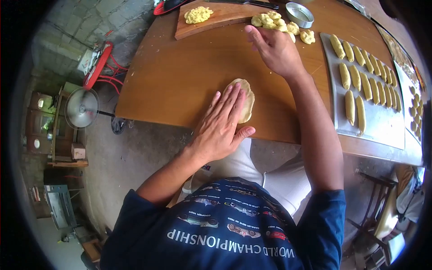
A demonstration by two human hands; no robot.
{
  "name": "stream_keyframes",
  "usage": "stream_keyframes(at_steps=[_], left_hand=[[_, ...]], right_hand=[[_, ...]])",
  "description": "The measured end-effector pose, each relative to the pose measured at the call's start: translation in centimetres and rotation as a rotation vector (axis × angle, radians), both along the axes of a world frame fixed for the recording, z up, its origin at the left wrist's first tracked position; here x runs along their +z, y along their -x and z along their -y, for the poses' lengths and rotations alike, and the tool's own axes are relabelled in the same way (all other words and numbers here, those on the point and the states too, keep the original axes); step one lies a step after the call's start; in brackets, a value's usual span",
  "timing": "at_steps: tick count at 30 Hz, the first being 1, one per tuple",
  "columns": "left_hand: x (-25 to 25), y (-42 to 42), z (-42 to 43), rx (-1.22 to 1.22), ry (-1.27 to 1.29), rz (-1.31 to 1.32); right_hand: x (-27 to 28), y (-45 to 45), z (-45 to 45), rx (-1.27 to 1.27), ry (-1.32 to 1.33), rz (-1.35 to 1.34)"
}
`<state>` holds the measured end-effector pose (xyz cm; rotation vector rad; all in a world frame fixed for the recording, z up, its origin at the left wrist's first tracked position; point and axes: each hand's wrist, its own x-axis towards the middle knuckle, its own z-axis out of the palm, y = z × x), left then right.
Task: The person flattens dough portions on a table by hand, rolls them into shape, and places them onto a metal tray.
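My left hand [220, 123] lies flat with its fingers stretched out over a flattened oval of dough [247, 105] near the table's front edge. The fingers cover the left part of the dough. My right hand [278, 51] is raised farther back, just in front of a pile of lumpy yellow dough pieces [270, 19]. Its thumb sticks out to the left; the other fingers are mostly hidden behind the hand, so whether they hold anything does not show. Single dough pieces [308, 37] sit to the right of the pile.
A wooden board [216, 23] with a yellow crumbly mound [198, 15] and a knife [252, 3] lies at the back. Beside the pile stands a round metal tin [299, 15]. On the right, a metal tray [375, 126] carries rows of dough rolls [349, 108].
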<state>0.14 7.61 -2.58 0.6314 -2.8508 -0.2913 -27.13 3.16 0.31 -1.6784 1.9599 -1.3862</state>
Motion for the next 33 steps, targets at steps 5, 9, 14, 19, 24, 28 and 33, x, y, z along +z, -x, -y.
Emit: stream_keyframes(at_steps=[5, 9, 14, 19, 24, 28, 33], left_hand=[[-0.3, -1.9, -1.6, 0.099, 0.054, 0.039], [0.7, -2.6, -1.6, 0.137, 0.059, 0.109], [2.2, -1.9, -2.1, 0.188, 0.047, 0.143], [0.6, 1.9, -1.4, 0.131, -0.038, -0.026], [-1.2, 2.0, -1.1, 0.121, 0.011, -0.067], [-0.5, 1.5, -1.2, 0.138, 0.019, -0.05], [0.0, -1.5, -3.4, 0.184, -0.019, -0.032]], right_hand=[[0.7, 0.6, -0.3, 0.004, -0.096, -0.027], [0.5, 0.3, -0.2, 0.001, -0.1, -0.031], [-0.9, 0.7, 0.3, 0.024, 0.038, 0.013], [0.1, 0.4, -0.2, 0.037, -0.057, -0.018], [-0.8, 0.3, -0.1, 0.032, -0.036, -0.016], [-0.8, -0.1, 0.6, 0.034, 0.094, -0.026], [-0.2, 0.4, 0.0, -0.016, 0.032, -0.026]])
